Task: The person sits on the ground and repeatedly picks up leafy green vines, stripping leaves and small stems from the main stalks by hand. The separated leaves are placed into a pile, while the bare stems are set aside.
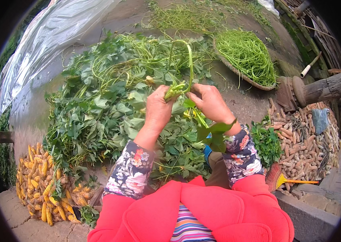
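My left hand (159, 104) is closed around a small bunch of cut green stems (175, 91), their ends poking out above the fist. Just to its right, my right hand (212, 99) pinches a leafy green vine (201, 118) between thumb and fingers. A broad leaf (214, 134) hangs below that hand, in front of the right sleeve. From between the hands a long pale stem (191, 60) arches upward and bends over to the left. Beneath both hands spreads a big heap of leafy vines (98, 112), which look like sweet potato vines.
At the upper right stands a shallow woven basket (234, 70) piled with thin green stems (246, 51). Yellow corn cobs (45, 184) lie at the lower left, bare cobs (300, 151) at the right. A broom (279, 180), wooden post (327, 87) and plastic sheet (52, 39) border the ground.
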### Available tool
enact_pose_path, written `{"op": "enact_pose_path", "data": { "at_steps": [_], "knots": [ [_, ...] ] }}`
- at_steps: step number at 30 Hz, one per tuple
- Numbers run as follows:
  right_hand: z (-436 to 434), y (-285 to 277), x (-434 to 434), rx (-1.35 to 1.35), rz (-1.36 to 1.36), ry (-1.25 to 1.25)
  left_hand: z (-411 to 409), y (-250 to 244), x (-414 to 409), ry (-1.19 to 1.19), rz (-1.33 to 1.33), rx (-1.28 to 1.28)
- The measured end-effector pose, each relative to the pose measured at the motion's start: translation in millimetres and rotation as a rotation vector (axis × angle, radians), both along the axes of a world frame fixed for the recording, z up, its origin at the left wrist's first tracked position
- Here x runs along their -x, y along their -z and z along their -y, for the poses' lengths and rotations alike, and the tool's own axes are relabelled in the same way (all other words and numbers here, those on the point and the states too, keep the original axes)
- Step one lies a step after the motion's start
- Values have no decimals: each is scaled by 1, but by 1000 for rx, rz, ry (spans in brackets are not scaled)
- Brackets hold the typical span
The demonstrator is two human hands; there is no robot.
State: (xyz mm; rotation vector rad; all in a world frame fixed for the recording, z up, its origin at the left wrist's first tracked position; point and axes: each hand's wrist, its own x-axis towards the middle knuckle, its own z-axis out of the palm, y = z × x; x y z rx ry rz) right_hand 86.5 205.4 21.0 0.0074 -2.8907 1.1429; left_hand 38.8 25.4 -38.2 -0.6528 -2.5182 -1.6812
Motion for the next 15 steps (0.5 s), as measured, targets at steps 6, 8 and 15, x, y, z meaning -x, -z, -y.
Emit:
{"op": "enact_pose_path", "data": {
  "at_steps": [6,8,15],
  "knots": [
    [-19,-22,-6,560,311,-116,57,-8,45,-293,-194,92],
    [-19,-20,-8,713,265,-102,79,-10,54,-192,134,-272],
    [-4,-2,-2,538,119,-173,43,-23,26,48,575,-662]
  ]
}}
